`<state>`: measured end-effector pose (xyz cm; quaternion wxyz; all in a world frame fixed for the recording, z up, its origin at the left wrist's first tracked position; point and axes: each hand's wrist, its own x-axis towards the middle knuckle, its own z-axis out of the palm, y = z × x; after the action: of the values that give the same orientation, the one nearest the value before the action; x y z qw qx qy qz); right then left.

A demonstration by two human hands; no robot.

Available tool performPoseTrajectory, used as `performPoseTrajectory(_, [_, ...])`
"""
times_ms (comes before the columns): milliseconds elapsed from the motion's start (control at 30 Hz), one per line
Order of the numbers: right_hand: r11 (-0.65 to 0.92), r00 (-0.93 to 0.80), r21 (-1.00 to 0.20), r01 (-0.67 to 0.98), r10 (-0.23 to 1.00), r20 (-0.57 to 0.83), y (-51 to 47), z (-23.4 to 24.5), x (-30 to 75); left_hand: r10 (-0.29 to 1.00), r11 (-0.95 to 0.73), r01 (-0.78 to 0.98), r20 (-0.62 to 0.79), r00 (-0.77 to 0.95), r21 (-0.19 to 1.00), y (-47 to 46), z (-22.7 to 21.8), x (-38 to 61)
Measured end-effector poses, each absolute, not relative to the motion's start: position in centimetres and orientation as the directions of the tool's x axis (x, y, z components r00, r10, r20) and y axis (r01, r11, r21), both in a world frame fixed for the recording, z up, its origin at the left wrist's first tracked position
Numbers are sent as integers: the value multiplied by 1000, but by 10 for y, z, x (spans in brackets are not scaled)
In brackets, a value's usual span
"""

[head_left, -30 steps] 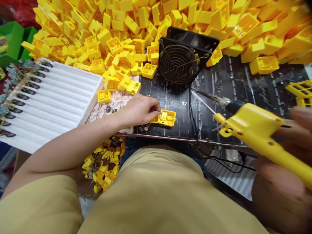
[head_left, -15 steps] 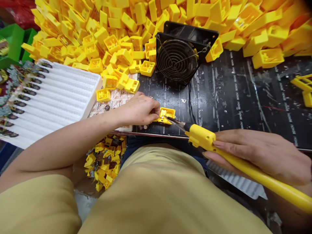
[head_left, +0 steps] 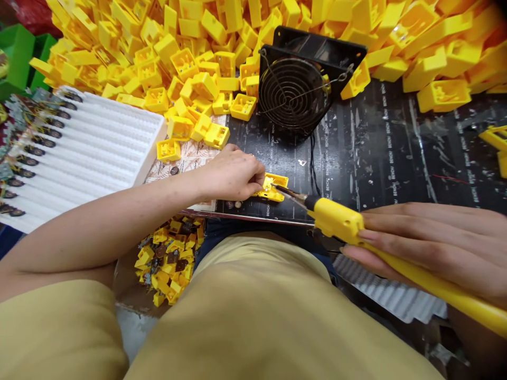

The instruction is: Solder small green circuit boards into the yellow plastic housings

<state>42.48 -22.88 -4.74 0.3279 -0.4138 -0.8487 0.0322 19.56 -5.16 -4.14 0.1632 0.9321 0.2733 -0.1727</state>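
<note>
My right hand is wrapped around the yellow handle of a soldering iron, whose dark metal tip points left into a small open yellow plastic case. That case lies on the black bench top near its front edge. Closed together, the fingers of my left hand pinch the left end of the case and cover it. Small pale parts show inside the case, too small to name. Just below my left fingers, a few tiny round metal pieces lie on the bench.
A black fan stands behind the case, its cable running forward. Yellow cases are heaped along the back. To the left is a white ridged foam tray with dark round parts along its edge. A box of yellow parts sits below the bench.
The whole view has shifted slightly. Both hands stay at the yellow case, and the iron's tip remains over it, with the tool drawn back very little.
</note>
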Motion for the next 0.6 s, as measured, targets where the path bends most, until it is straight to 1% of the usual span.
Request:
performPoseTrajectory(133, [669, -461, -324, 670, 716, 524, -225, -51, 428, 453, -800, 563, -407, 793, 207, -51, -41, 197])
performPoseTrajectory(267, [727, -502, -305, 616, 660, 559, -215, -50, 420, 450, -798, 568, -430, 783, 199, -52, -40, 199])
performPoseTrajectory(333, [746, -527, -309, 590, 646, 553, -212, -50, 422, 453, -799, 572, -439, 776, 187, -52, -38, 201])
performPoseTrajectory(400, [739, -518, -324, 591, 656, 550, -212, -53, 431, 455, -798, 576, -450, 768, 177, -52, -36, 202])
performPoseTrajectory(467, [726, -495, -312, 613, 661, 564, -214, -57, 445, 455, -796, 580, -460, 763, 174, -52, -35, 202])
performPoseTrajectory(533, [703, -490, -295, 648, 681, 545, -218, -63, 458, 453, -796, 580, -463, 762, 174, -51, -34, 203])
performPoseTrajectory(600, [666, -478, -307, 680, 719, 504, -222, -68, 465, 449, -800, 574, -459, 767, 176, -51, -35, 203])
